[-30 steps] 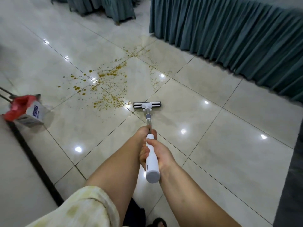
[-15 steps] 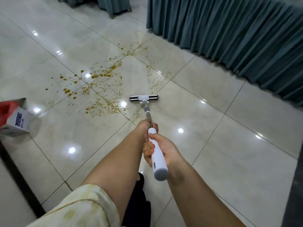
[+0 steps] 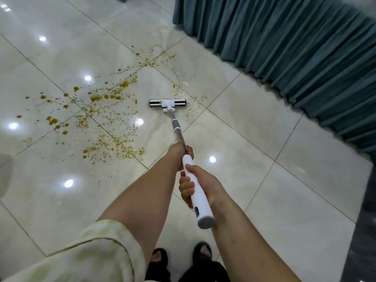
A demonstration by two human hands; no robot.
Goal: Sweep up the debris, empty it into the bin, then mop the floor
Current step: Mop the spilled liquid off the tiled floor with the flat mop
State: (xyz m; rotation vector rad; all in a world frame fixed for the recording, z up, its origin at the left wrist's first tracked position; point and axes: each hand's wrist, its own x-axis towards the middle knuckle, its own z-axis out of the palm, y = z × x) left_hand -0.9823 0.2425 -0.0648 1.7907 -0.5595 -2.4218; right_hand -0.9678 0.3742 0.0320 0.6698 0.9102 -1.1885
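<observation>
On the tiled floor (image 3: 254,129), both hands clench the mop (image 3: 179,135): left hand (image 3: 181,152) ahead, right hand (image 3: 200,185) behind, beside yellow-brown splatter (image 3: 105,119).

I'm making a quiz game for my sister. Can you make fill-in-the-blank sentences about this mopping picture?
1. The right hand grips the ____ end piece of the mop.
2. The hand holding the pole nearer the mop head is the ____ one.
3. The mop head sits to the ____ of the big yellow-brown splatter on the floor.

Missing words: white, left, right.
</observation>
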